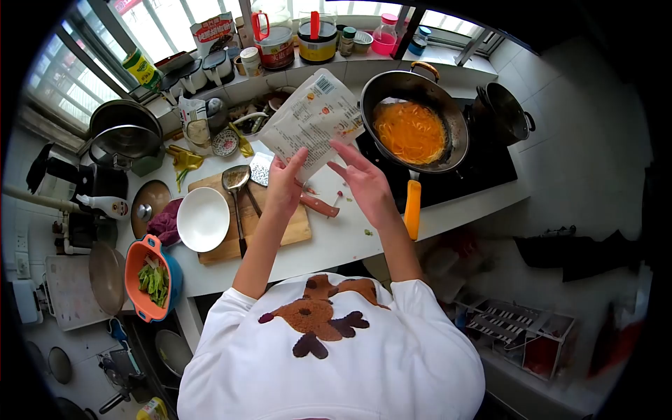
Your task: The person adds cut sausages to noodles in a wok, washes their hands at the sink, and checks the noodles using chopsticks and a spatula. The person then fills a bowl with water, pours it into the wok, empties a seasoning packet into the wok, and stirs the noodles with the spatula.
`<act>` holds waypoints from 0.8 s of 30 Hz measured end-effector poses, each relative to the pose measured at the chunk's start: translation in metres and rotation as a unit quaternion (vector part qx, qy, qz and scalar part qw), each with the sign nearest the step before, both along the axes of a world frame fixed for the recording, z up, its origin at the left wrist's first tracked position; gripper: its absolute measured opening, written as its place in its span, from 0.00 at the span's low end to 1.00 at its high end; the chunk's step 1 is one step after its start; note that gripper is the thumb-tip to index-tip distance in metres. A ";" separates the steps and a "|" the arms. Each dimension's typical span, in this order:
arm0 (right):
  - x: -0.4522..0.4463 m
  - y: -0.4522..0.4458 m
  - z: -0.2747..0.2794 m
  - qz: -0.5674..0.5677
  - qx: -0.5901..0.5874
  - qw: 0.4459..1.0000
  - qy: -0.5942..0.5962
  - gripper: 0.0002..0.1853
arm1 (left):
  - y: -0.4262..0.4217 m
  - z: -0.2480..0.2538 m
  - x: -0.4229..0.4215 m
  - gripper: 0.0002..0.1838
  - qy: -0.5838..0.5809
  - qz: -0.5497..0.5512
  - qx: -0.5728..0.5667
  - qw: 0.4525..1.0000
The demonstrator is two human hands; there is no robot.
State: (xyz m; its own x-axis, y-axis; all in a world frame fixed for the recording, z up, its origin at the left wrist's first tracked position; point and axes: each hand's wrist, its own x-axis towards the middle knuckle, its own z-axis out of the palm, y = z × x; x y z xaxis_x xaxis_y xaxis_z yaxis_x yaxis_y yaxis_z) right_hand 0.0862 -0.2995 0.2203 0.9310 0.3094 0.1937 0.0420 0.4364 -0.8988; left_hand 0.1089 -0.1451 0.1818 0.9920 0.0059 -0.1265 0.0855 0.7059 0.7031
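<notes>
My left hand (283, 183) pinches the lower edge of a printed food packet (315, 119), which is tilted up in front of me. My right hand (365, 183) is beside the packet's lower right edge, its fingers spread. I cannot tell whether its fingertips touch the packet. To the right, a wok (455, 133) with orange noodle-like strands (409, 133) in reddish liquid sits on the black stove (483, 168). Its yellow handle (413, 210) points toward me. Below the packet, a knife with a brown handle (319, 204) lies partly hidden by my left hand.
On the cutting board (287, 227) are a white bowl (203, 219), a ladle (236, 178) and a spatula. An orange colander (145, 301) with cut greens (154, 281) stands at the left edge. Jars and seasoning containers (276, 50) line the windowsill. A dark pot (500, 115) stands right of the wok.
</notes>
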 end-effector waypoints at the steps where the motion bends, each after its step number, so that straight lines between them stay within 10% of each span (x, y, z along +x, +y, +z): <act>1: -0.004 -0.018 0.008 -0.005 -0.093 0.995 -0.023 0.21 | -0.013 0.004 0.006 0.23 -0.012 -0.007 -0.004 1.000; 12: 0.002 -0.206 0.038 -0.037 -0.429 0.901 -0.061 0.17 | -0.095 0.029 0.101 0.18 -0.130 -0.029 0.379 0.916; 15: 0.067 -0.222 0.040 -0.218 -0.505 0.783 -0.291 0.25 | -0.107 0.032 0.119 0.18 -0.169 -0.045 0.432 0.885; 17: 0.118 -0.221 0.044 -0.323 -0.565 0.573 -0.498 0.32 | -0.111 0.033 0.130 0.19 -0.128 -0.114 0.487 0.857; 19: 0.159 -0.216 0.040 -0.298 -0.578 0.534 -0.539 0.32 | -0.118 0.035 0.136 0.19 -0.118 -0.116 0.501 0.849; 22: 0.204 -0.211 0.042 0.000 -0.609 0.701 -0.371 0.26 | -0.122 0.043 0.140 0.21 -0.162 -0.141 0.517 0.829; 24: 0.223 -0.205 0.041 0.043 -0.615 0.702 -0.356 0.23 | -0.123 0.041 0.145 0.19 -0.186 -0.125 0.523 0.822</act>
State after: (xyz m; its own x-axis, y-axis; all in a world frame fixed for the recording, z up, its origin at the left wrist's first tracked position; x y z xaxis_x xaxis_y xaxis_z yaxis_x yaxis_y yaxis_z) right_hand 0.3091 -0.5046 0.2612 0.7022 0.6986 0.1376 0.6921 -0.6243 -0.3623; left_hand 0.2540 -0.2679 0.2233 0.9477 -0.2910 0.1310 -0.2226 -0.3089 0.9247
